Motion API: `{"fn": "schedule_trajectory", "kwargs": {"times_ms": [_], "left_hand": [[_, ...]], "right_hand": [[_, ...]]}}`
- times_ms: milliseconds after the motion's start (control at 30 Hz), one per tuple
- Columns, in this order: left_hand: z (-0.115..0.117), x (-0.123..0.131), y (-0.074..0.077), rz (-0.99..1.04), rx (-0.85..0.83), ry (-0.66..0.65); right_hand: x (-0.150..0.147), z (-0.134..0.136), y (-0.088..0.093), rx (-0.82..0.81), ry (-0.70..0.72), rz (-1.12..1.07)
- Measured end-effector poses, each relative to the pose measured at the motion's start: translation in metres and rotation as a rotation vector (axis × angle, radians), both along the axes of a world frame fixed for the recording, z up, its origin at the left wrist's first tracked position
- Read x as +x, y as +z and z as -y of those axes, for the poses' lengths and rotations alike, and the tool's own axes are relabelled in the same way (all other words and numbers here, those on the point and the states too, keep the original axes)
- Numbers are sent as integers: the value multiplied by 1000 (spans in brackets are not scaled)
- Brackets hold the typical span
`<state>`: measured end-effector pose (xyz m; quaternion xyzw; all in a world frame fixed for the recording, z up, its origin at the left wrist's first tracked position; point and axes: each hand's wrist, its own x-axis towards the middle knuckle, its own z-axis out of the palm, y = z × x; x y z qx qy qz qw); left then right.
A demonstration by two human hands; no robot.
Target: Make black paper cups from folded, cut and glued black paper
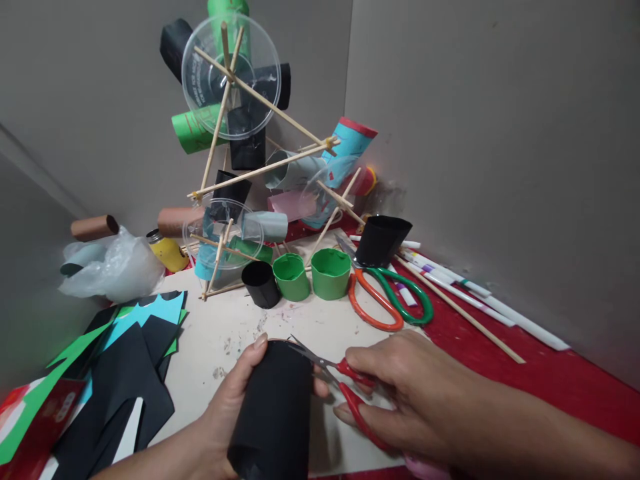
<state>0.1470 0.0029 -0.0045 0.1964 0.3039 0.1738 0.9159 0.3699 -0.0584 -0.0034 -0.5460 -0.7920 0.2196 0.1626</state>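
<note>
My left hand (227,403) is wrapped round a black paper-covered tube (275,413), which stands slightly tilted near the front edge of the pale board. In my right hand (395,380) are small scissors (357,407) with red handles, their blades parted at the tube's top rim. Beyond the tube, a short black cup (261,285) and two short green cups, one on the left (291,279) and one on the right (331,275), sit side by side on the board.
Stick-and-plastic-disc wheels (231,77) with coloured tubes rise at the back. Large scissors (390,300) with orange and green handles lie right, by a black tube (383,241) and markers (460,293). Paper scraps (135,360) cover the left.
</note>
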Motion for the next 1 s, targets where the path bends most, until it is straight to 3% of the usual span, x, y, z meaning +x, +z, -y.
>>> {"fn": "schedule_trajectory", "kwargs": {"times_ms": [467,1000], "left_hand": [[-2,-2,-4,32,2,-69],[-6,-3,-6,102,102,-103]], "right_hand": [[0,0,2,-27,23,-80],[1,3,4,-24,8,-18]]}}
